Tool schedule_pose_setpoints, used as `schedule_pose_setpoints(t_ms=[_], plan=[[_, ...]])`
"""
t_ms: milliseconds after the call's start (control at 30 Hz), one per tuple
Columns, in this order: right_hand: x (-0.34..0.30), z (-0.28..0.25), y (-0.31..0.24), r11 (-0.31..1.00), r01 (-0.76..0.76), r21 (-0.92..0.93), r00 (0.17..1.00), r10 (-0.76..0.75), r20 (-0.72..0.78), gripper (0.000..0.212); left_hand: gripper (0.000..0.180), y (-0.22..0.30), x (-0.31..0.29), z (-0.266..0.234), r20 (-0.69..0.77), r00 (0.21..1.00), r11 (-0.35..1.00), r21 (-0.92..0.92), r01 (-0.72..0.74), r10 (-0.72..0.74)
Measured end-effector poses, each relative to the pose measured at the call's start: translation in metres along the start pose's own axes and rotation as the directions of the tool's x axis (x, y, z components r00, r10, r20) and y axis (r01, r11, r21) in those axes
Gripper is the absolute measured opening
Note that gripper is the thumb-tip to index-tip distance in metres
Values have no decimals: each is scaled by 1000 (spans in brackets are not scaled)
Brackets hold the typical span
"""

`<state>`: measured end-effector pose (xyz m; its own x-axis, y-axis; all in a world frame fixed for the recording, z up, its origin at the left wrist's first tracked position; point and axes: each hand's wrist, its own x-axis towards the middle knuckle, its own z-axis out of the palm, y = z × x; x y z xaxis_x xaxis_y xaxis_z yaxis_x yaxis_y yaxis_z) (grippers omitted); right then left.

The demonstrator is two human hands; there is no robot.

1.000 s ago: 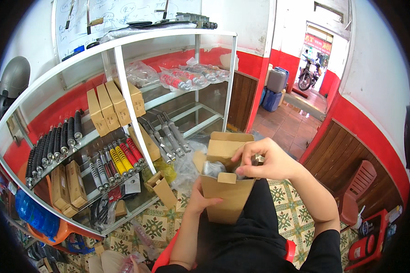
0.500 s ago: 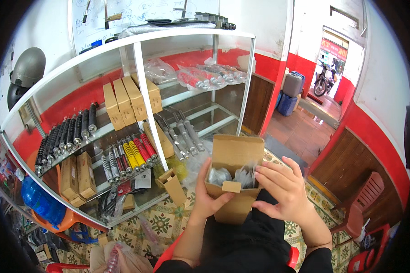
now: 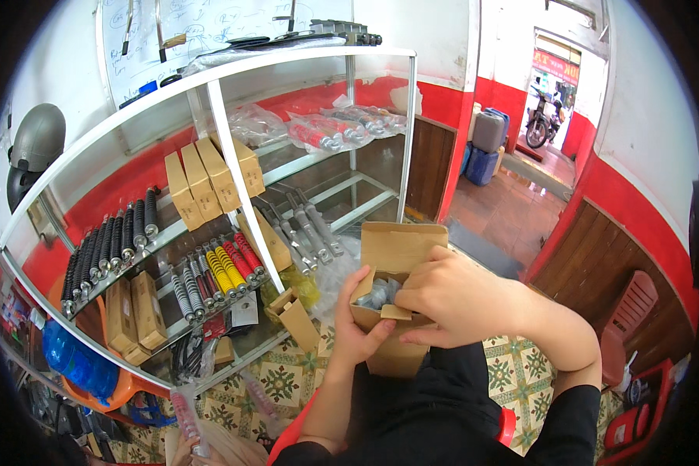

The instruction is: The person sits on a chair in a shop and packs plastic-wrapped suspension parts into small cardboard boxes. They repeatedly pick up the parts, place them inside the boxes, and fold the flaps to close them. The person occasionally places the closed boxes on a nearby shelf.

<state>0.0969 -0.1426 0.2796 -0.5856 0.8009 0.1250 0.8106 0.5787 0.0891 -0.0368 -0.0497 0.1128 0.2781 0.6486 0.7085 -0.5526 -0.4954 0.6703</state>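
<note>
An open brown cardboard box [image 3: 396,359] stands upright over my lap, its tall back flap raised and a small front tab folded outward. My left hand [image 3: 352,330] grips the box from its left side, thumb across the front. Inside the mouth lie grey parts wrapped in clear plastic [image 3: 378,293]. My right hand [image 3: 462,299] bends over the right half of the opening with its fingers curled down into the box. Its fingertips are hidden, so what they pinch cannot be made out.
A glass display shelf [image 3: 303,56] at the left holds several shock absorbers [image 3: 229,268] and long cardboard boxes [image 3: 182,190]. An open narrow box [image 3: 295,318] leans by its lower edge. Bottom left, another person holds a plastic-wrapped red spring shock [image 3: 186,415]. A plastic chair [image 3: 629,326] stands right.
My right hand has moved left from the box's right edge, over and into its opening, with the fingers now curled. The wrapped spring shock at lower left has been raised.
</note>
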Motion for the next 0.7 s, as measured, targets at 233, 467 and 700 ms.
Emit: schedule_pose_setpoints(t_ms=[233, 467, 700], plan=[[3, -11, -5, 997, -54, 58, 988, 45, 148, 31, 79, -10, -6, 0, 28, 1000, 1000, -10, 5, -5], [-35, -8, 6, 877, 55, 477, 786, 257, -563, 36, 82, -18, -14, -11, -18, 999, 999, -30, 28, -29], [-38, 77, -2, 468, 81, 880, 541, 720, -433, 63, 62, -15, -6, -1, -59, 994, 995, -18, -95, 93]])
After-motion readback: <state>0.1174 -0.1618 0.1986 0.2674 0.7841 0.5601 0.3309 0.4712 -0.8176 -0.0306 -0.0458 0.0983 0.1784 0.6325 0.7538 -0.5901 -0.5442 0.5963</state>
